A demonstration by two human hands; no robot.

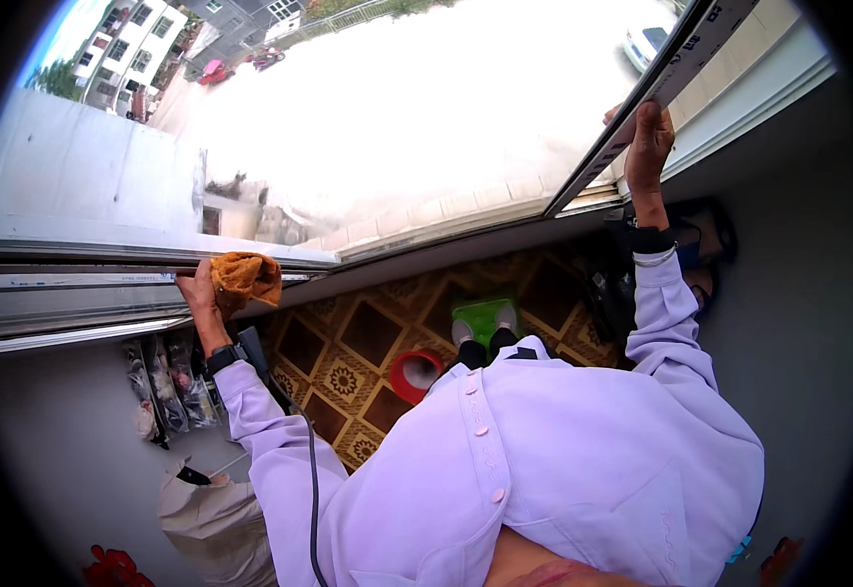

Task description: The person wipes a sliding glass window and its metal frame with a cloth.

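A window with a pale frame fills the upper part of the head view. At the left, my left hand [205, 297] holds a crumpled orange cloth [250, 277] against the edge of the left window frame [133, 253]. Up at the right, my right hand [646, 150] grips the edge of a window sash [661, 81] that bears printed writing; the thumb is on the near side and some fingertips show beyond it. Bright outdoor glare washes out most of the middle opening, and glass cannot be made out there.
My feet stand on a green plastic stool [487, 321] above the diamond-patterned floor [371, 334]. A red bucket [406, 378] is beside it. Packed hanging pockets [170, 381] and beige fabric [210, 513] are at the left wall; shoes [712, 227] are at the right. A cable [313, 469] crosses my left sleeve.
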